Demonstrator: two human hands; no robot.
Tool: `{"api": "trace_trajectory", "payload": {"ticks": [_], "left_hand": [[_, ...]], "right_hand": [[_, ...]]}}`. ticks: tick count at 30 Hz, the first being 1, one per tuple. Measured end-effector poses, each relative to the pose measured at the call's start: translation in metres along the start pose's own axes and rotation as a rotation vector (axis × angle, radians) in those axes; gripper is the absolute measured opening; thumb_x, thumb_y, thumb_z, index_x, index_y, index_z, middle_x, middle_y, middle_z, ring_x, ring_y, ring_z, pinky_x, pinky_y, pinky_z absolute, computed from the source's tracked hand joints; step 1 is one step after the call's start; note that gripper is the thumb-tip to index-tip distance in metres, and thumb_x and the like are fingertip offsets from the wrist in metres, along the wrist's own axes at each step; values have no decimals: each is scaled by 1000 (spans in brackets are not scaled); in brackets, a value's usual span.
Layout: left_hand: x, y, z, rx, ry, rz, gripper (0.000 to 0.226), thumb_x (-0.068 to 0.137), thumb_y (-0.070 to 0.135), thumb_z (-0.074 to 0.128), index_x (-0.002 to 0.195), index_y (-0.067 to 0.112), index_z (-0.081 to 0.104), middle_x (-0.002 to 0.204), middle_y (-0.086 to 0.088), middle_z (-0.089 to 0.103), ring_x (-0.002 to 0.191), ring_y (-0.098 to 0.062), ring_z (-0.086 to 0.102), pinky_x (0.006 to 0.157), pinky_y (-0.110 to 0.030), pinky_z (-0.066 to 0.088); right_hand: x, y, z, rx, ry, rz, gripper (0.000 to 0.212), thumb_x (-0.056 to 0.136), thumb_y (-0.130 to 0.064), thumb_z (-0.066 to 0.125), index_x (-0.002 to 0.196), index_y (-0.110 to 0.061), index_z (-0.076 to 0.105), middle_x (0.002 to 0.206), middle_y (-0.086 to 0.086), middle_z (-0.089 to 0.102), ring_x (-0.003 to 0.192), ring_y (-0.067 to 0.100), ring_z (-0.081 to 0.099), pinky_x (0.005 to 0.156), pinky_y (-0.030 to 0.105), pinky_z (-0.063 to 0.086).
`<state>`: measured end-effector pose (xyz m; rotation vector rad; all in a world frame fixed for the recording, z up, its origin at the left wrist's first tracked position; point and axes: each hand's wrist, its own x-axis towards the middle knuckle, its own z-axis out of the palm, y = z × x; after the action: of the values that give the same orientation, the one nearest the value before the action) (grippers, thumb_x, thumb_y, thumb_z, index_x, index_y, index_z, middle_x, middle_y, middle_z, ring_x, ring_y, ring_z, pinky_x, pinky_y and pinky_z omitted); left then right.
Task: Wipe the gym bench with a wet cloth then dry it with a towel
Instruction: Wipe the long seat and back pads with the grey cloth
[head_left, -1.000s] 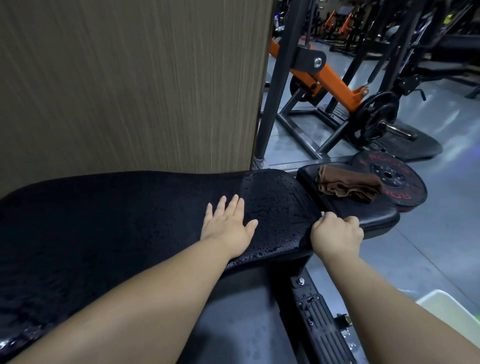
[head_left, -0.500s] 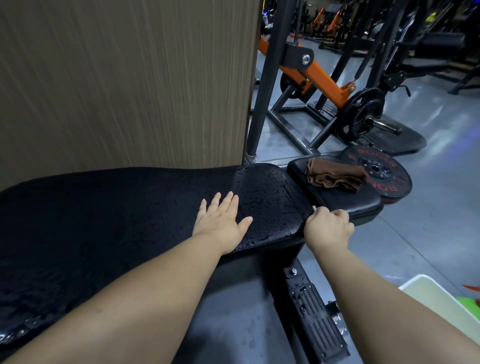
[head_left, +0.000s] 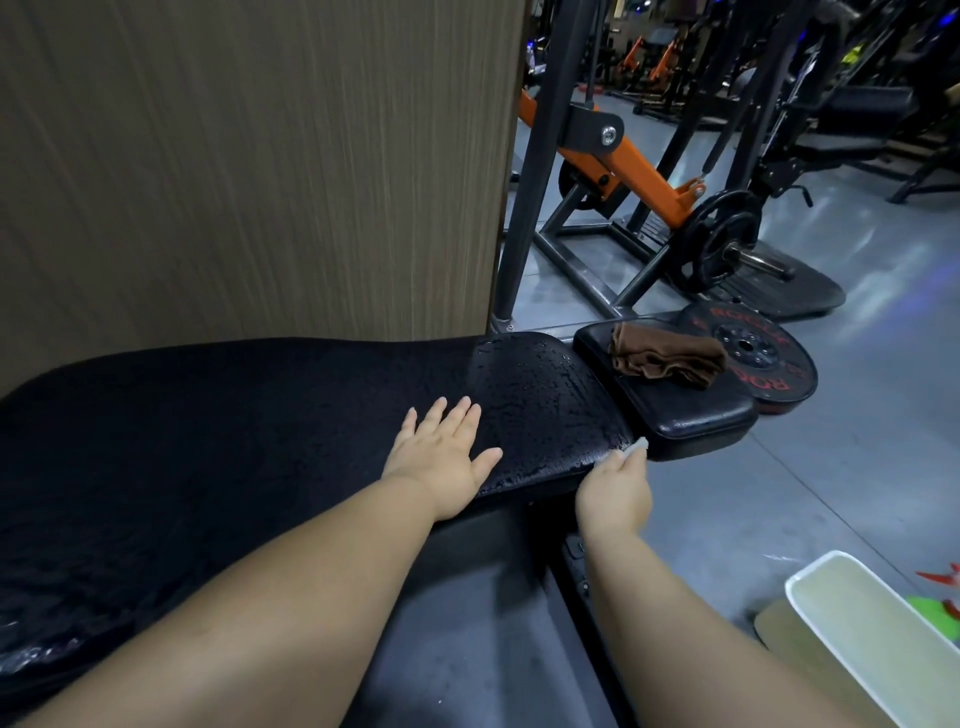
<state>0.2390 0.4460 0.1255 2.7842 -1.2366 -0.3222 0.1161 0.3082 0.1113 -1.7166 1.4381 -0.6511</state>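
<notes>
The long black bench pad (head_left: 234, 415) stretches from the left to the middle, its surface beaded with water. My left hand (head_left: 441, 452) lies flat on it, fingers spread, holding nothing. My right hand (head_left: 615, 483) is closed at the pad's right front corner, with a small bit of pale wet cloth (head_left: 638, 446) sticking out past the fingers. A crumpled brown towel (head_left: 667, 359) lies on the smaller black seat pad (head_left: 691, 415) just right of the long pad.
A wood-grain wall (head_left: 260, 166) rises behind the bench. Beyond stands a black and orange machine frame (head_left: 639, 176) with weight plates (head_left: 758, 358). A white tub of water (head_left: 878, 639) sits on the grey floor at the lower right.
My right hand slid down off the pad's top onto its front corner, and the pale cloth now shows at the fingertips. The left hand stayed flat. The view shifted slightly.
</notes>
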Motion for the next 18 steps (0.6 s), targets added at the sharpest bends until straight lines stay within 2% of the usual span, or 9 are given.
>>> {"api": "trace_trajectory", "payload": {"ticks": [2,4,8,11,14,18], "left_hand": [[-2,-2,0,4,-12,23,67,100,57,14,155,24,-4,162,10,-11,148,-14,-14,120,-41,-9],[-3,-6,-2,2,-29,59,66,100,57,15,155,25,-4,162,11,-11,148,-13,-14,120,-40,-10],[-12,-18,-5,11,-25,105,62,101,55,16,155,30,-3,161,14,-10,148,-9,-14,120,-40,-11],[-19,-21,-4,13,-4,115,61,101,54,16,155,31,-1,161,14,-9,148,-9,-13,120,-41,-9],[-18,-23,-4,26,5,128,61,102,53,16,155,29,-1,162,14,-8,148,-11,-13,120,-42,-9],[-13,-27,-2,71,4,219,58,104,48,16,155,28,-2,162,14,-8,148,-9,-13,120,-40,-9]], "right_hand": [[-23,4,8,86,-35,29,49,103,-13,29,151,-8,18,144,21,41,122,36,48,89,33,36],[-39,10,20,163,-58,35,51,102,-12,30,151,-9,16,146,21,37,125,37,46,95,35,37],[-33,13,37,205,38,54,55,103,-16,26,154,-15,6,156,14,25,135,32,38,107,38,32],[-21,16,34,295,89,59,53,104,-15,26,154,-19,11,156,14,26,135,34,37,106,40,31],[-23,19,43,277,130,59,54,103,-15,25,154,-20,7,154,15,31,135,34,38,107,39,30],[-89,15,76,353,63,-55,56,101,-9,31,152,-3,8,158,19,11,144,31,21,111,23,16]]}}
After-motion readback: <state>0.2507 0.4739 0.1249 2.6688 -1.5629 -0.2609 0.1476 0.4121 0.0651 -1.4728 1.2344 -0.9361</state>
